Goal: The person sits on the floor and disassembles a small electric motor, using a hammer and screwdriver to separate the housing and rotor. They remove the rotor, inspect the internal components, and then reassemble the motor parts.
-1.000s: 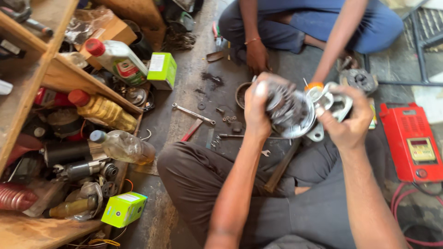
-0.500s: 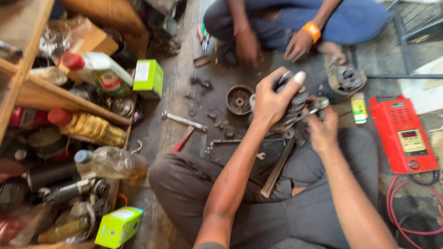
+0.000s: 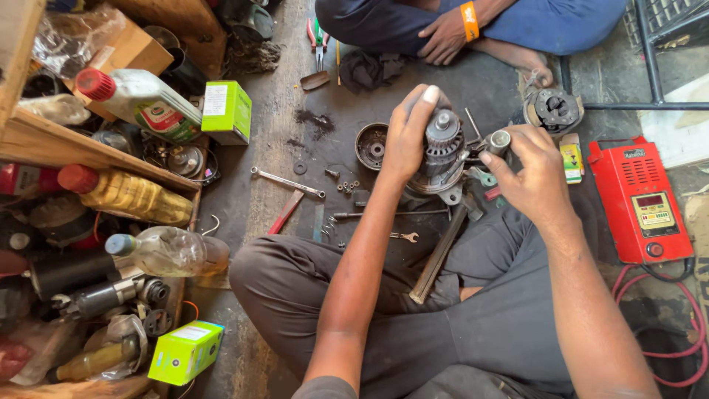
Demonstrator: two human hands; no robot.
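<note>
Your left hand (image 3: pixel 405 140) wraps its grip around the metal motor part (image 3: pixel 441 151); your right hand (image 3: pixel 528 174) pinches a small silver socket (image 3: pixel 499 140) just right of it, above the floor (image 3: pixel 295 185).

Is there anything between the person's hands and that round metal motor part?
Nothing visible. The left hand is wrapped right around the round metal motor part, skin on metal. The right hand pinches a small silver cylinder beside it, with no tool or rag in between.
</note>
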